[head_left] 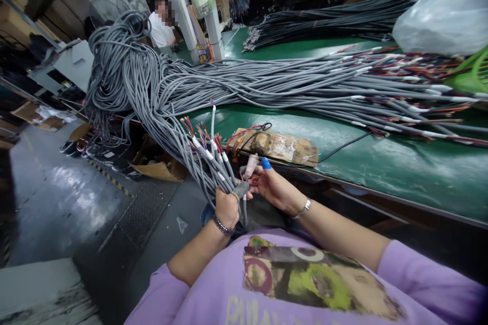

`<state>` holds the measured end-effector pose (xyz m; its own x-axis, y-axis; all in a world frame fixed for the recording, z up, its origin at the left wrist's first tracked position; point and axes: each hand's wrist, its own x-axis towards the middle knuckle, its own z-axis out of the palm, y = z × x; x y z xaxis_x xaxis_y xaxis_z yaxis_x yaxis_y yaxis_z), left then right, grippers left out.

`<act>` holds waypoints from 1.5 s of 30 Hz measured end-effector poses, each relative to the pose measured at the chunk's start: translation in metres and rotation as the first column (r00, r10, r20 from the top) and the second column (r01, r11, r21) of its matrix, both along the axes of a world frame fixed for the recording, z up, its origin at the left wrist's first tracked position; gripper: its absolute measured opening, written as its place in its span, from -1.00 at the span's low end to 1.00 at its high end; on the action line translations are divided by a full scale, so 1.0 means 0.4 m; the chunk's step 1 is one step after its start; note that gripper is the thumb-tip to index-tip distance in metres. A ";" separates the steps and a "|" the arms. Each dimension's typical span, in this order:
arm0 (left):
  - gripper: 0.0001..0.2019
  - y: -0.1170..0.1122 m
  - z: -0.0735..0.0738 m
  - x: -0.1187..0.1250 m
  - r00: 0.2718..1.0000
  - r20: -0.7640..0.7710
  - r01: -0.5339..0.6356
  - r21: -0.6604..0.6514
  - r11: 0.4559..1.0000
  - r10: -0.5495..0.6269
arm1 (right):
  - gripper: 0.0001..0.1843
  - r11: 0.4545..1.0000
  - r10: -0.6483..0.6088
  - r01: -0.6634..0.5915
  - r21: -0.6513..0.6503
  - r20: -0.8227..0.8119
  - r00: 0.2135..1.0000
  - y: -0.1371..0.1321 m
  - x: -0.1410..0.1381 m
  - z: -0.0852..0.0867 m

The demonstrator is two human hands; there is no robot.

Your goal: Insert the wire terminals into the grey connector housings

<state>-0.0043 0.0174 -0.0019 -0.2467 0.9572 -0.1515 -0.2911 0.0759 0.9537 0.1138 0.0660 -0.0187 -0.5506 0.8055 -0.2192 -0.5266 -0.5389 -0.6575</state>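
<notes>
Low centre of the frame: the left hand (pixel 226 207) is fisted tight round a fistful of grey sheathed cables with stripped coloured wire ends (pixel 208 155), gripping just below the tips so they fan upward where they can be got at one by one. The rest of that bundle trails up and left into the big heap of grey cable (pixel 125 76) hanging over the edge of the green workbench (pixel 400 162), so the fist carries only the ends, not the weight. The right hand (pixel 275 187) sits just beside it, palm up, wrist bent back, fingers half curled and pinching at one end of the fan; a blue fingertip cap (pixel 266 163) shows on one finger. Both forearms angle in from the lilac shirt (pixel 297 284). Just behind the hands, a worn brown cardboard pad (pixel 282 146) lies on the bench edge.
</notes>
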 end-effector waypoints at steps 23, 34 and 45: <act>-0.77 -0.032 -0.007 -0.057 0.934 -0.230 0.270 -0.049 0.962 -0.274 | -0.68 0.944 -0.102 -0.026 0.329 0.367 0.924 -0.049 0.045 0.016; -0.77 -0.023 -0.021 -0.055 0.962 -0.150 0.222 -0.052 0.974 -0.228 | -0.74 0.920 -0.097 -0.043 0.389 0.334 0.938 -0.072 0.008 0.036; -0.78 -0.020 -0.033 -0.046 0.983 -0.117 0.141 -0.023 0.990 -0.143 | -0.65 0.948 -0.121 -0.012 0.319 0.394 0.911 -0.060 0.001 0.042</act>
<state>-0.0228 0.0094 -0.0151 -0.1255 0.9816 -0.1437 -0.1614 0.1227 0.9792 0.1142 0.0419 -0.0017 -0.4212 0.8946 -0.1490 -0.2020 -0.2527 -0.9462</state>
